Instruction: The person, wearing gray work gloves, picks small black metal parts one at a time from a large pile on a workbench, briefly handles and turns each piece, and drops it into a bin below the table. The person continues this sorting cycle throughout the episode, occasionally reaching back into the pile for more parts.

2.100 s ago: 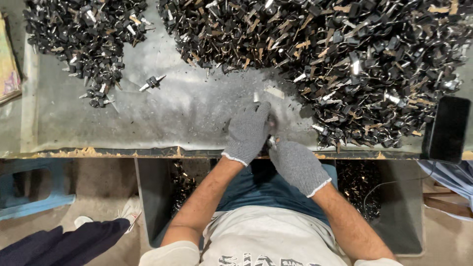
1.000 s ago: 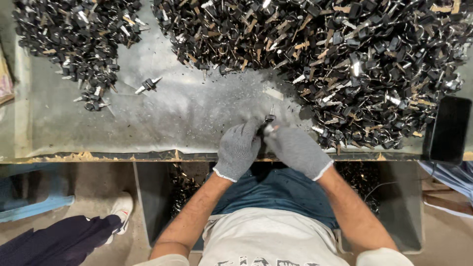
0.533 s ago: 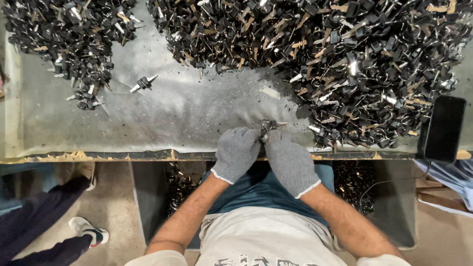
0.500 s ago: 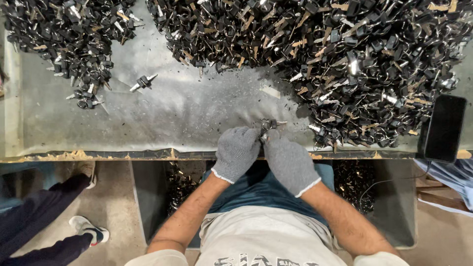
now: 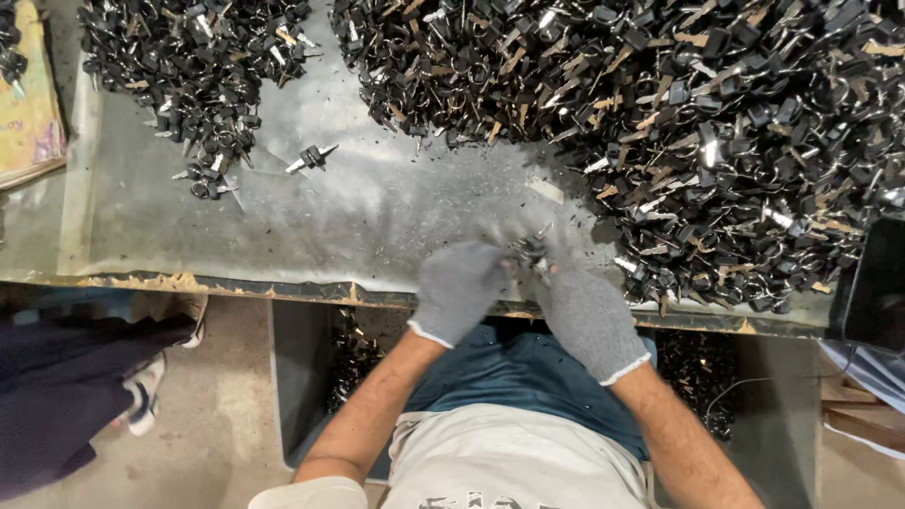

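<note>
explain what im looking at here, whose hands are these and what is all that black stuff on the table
The picture comes from a camera worn on a person's head, looking straight down, so the arms at the bottom are that person's own. Both hands wear grey knit gloves: the left hand and the right hand meet at the near edge of a grey metal table and pinch one small dark metal piece between them. On the table lie a large heap of small black and metal parts and a smaller heap. One stray part lies alone. Someone else's dark trouser leg and shoe show at the lower left.
</note>
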